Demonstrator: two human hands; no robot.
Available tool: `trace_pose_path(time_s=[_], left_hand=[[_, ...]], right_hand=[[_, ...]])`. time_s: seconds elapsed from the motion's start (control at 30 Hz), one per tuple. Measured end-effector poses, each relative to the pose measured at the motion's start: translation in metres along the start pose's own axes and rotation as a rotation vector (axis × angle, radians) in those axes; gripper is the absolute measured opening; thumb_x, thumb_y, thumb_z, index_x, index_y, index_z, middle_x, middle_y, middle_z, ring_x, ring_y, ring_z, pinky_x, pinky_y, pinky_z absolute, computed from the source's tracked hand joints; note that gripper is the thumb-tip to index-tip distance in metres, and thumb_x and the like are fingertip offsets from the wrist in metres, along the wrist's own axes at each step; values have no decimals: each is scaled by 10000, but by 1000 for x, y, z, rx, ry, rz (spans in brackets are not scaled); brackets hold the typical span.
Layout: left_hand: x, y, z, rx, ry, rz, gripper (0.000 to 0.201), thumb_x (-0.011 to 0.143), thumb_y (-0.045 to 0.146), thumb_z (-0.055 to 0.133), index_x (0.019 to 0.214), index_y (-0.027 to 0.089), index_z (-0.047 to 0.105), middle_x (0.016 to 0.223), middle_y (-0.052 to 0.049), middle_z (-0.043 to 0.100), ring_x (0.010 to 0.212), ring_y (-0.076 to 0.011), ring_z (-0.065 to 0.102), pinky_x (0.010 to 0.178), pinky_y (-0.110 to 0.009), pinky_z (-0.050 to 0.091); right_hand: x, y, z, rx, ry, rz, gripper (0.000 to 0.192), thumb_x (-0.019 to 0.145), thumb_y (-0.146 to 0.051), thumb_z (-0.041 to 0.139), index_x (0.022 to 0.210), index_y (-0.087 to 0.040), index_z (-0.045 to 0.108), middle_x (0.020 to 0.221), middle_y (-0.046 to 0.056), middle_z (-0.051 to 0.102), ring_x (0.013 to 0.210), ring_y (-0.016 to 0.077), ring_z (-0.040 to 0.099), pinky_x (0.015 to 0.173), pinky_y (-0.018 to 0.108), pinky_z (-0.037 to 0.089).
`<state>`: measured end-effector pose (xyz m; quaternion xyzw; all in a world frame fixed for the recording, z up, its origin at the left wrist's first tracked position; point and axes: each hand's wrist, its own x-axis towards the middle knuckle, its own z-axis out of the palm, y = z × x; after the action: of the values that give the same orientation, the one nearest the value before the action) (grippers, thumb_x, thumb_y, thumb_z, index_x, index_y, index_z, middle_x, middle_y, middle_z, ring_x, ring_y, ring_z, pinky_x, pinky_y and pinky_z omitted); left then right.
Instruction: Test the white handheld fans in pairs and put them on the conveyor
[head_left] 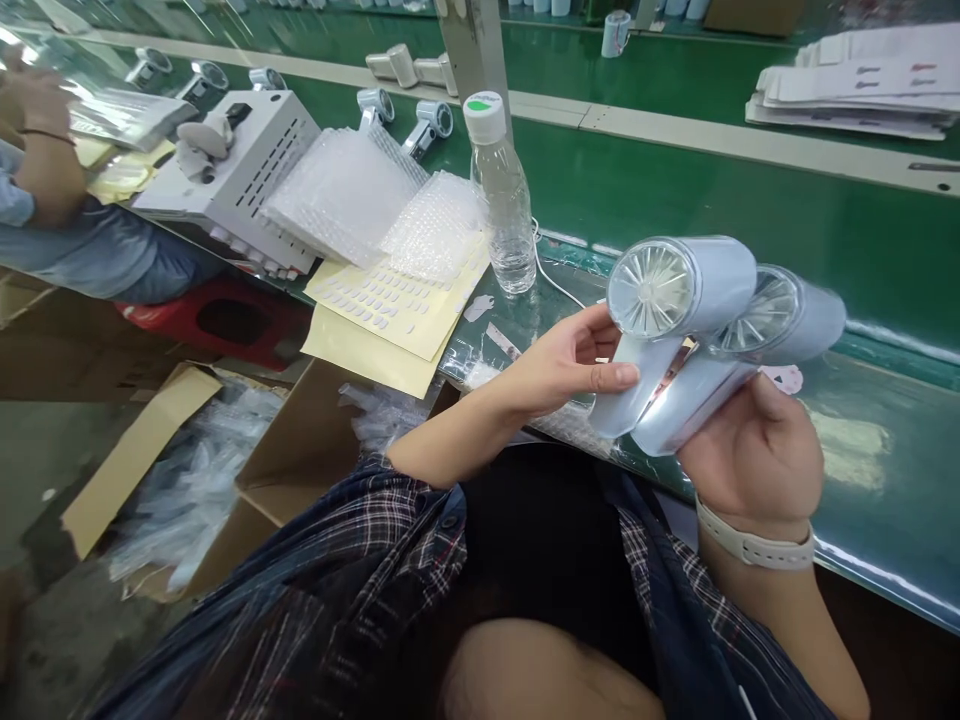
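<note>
Two light blue handheld fans are held up side by side over the bench edge, their round spoked faces turned toward me. My left hand (581, 365) grips the left fan (724, 285) by its handle, thumb across the front. The handle of the right fan (806, 315) rests in my right hand (757, 450), whose fingers are mostly hidden behind it. Both handles slant down to the left and lie close together, with a narrow gap showing between them. A pale band is on my right wrist.
A water bottle (502, 195) stands left of my hands, beside yellow sticker sheets (397, 310) and bubble-wrap bags (349, 190). Farther left are a white slotted metal box (232, 175) and a co-worker's arm (49, 160). Below sits an open carton (262, 470) of plastic bags. White cards (862, 80) are stacked at the far right.
</note>
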<state>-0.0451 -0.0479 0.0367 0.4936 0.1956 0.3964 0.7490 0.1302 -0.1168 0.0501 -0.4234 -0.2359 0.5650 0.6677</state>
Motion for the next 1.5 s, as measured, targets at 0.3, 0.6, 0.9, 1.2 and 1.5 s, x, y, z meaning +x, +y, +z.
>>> trace_pose_path(time_s=[0.3, 0.6, 0.9, 1.2, 1.5], left_hand=[[4, -16, -9, -57, 23, -50, 659, 746, 575, 947, 1202, 174, 691, 1363, -163, 716, 1326, -346, 663, 1125, -449, 511], [6, -24, -16, -135, 100, -104, 777, 620, 568, 1021, 1172, 180, 635, 1191, -150, 756, 1205, -343, 723, 1004, -435, 574], [6, -23, -6, -234, 67, -181, 795, 586, 486, 1053, 1165, 157, 618, 934, -39, 693, 875, -194, 711, 912, -382, 573], [1, -32, 1, -59, 191, -207, 820, 716, 843, 820, 1121, 199, 513, 802, 11, 665, 696, -140, 638, 650, -271, 490], [0, -26, -3, -135, 90, -160, 679, 819, 550, 891, 1263, 222, 496, 1273, -114, 726, 1056, -258, 775, 852, -350, 576]], right_hand=[[3, 4, -13, 1, 52, 81, 300, 915, -452, 631, 952, -198, 786, 961, 109, 727, 898, 283, 680, 916, 515, 633], [3, 4, -16, 4, 76, 77, 344, 894, -449, 637, 1050, -188, 798, 916, 102, 726, 823, 264, 649, 722, 433, 606], [8, 9, -28, -16, 8, 138, 346, 899, -484, 628, 1005, -192, 779, 871, 78, 708, 757, 210, 662, 662, 347, 612], [9, 20, -30, 23, -126, 136, 384, 887, -559, 668, 884, -182, 744, 828, 72, 709, 591, 187, 633, 513, 327, 542], [11, 13, -34, 58, 37, -80, 346, 809, -451, 782, 1028, -184, 768, 900, 71, 739, 757, 257, 726, 570, 382, 627]])
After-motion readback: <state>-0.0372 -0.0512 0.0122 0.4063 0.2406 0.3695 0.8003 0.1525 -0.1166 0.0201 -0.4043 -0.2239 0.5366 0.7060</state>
